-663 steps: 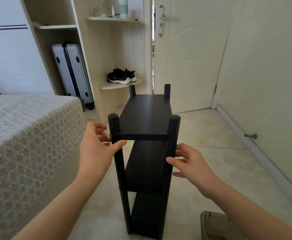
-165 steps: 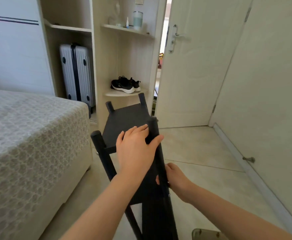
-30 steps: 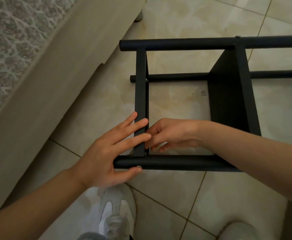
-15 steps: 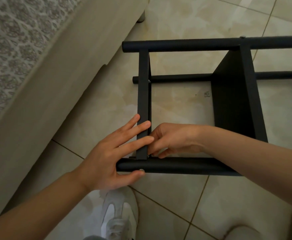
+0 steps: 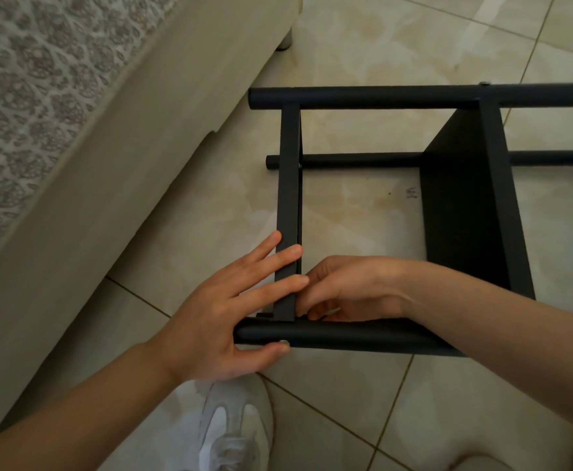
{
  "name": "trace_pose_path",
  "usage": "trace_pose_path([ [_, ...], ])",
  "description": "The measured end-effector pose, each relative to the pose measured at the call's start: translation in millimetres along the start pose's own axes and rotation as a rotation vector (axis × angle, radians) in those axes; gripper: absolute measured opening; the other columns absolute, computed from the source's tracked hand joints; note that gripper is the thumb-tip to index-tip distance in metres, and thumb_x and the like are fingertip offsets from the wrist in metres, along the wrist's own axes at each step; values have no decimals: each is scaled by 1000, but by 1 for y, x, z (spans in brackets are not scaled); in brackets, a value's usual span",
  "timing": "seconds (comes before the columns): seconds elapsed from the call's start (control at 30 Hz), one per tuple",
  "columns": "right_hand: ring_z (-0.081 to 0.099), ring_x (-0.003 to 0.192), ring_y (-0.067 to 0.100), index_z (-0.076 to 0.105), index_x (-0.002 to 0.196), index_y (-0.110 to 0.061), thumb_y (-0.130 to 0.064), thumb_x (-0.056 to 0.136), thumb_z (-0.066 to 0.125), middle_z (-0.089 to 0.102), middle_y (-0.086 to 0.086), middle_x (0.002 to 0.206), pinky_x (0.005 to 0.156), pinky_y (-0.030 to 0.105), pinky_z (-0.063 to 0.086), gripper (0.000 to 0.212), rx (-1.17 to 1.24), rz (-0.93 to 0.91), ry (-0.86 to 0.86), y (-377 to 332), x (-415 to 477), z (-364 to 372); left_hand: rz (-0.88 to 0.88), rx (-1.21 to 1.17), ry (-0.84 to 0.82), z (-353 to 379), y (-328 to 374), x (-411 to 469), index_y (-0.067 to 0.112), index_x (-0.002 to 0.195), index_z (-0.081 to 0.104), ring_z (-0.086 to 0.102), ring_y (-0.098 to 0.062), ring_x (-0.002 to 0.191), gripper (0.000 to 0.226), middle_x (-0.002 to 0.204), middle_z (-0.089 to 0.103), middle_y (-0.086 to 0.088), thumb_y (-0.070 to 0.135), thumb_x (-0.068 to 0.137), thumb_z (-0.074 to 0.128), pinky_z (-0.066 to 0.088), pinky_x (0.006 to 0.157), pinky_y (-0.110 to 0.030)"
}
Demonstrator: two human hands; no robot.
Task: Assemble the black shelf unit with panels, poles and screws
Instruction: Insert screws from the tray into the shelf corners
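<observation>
- Pale tile floor [image 5: 363,45] beside the bed [image 5: 74,130] is where the black shelf unit [image 5: 465,215] now lies, tipped onto its side with its poles running level. Some twenty seconds back it stood upright by the door.
- Over the last second almost nothing has shifted, so I take this as patient work on one joint, likely tightening the end panel [image 5: 288,185] to the near pole [image 5: 346,336].
- Left hand [image 5: 224,317]: fingers straight and spread, pressing the end panel, with the thumb under the near pole to brace it.
- Right hand [image 5: 346,287]: fingers curled in tight at the inner corner, pinching a thin pale piece [image 5: 333,311]. Whether it is a screw or a key I cannot tell.
- The unit looks matte, dark and nearly whole. A second panel sits square further along, and a small screw head [image 5: 483,83] shows on the far pole [image 5: 380,96].
- A white shoe [image 5: 234,426] is planted just below the near pole.
</observation>
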State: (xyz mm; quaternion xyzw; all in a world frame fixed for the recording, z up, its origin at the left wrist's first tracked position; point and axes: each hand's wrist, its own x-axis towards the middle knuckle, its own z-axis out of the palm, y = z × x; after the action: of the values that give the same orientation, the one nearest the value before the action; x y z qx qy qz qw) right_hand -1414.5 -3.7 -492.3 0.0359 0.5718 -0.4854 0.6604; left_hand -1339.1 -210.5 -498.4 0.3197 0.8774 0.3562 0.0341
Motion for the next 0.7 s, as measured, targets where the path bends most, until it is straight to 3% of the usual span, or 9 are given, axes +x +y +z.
trace_pose_path([
  [0.17,62,114,31,67,116,-2,-13,86,67,65,21,123,105,41,47,32,-27,39,4,-1,4,1,-1,-9,2,-1,1,1,9,142,49,24,-35,151,66,158,38,-13,34,86,73,32,119,-46],
  [0.37,59,99,21,73,96,-12,-14,84,69,67,9,102,100,35,46,13,-16,34,-19,-1,1,-3,0,-14,10,0,0,1,8,141,50,24,-35,151,65,157,38,-14,34,87,72,31,119,-43],
  [0.57,59,103,22,67,117,-5,-15,87,66,66,18,119,104,38,45,31,-81,28,11,-3,4,2,2,-31,13,1,-1,0,7,142,50,24,-36,151,65,157,38,-14,33,87,73,32,119,-44],
  [0.7,57,97,22,68,109,1,-8,88,64,65,13,102,92,32,46,24,-34,11,-15,-3,0,-2,-1,-29,8,1,-1,0,5,140,52,24,-36,151,64,157,38,-15,33,87,73,32,119,-46],
])
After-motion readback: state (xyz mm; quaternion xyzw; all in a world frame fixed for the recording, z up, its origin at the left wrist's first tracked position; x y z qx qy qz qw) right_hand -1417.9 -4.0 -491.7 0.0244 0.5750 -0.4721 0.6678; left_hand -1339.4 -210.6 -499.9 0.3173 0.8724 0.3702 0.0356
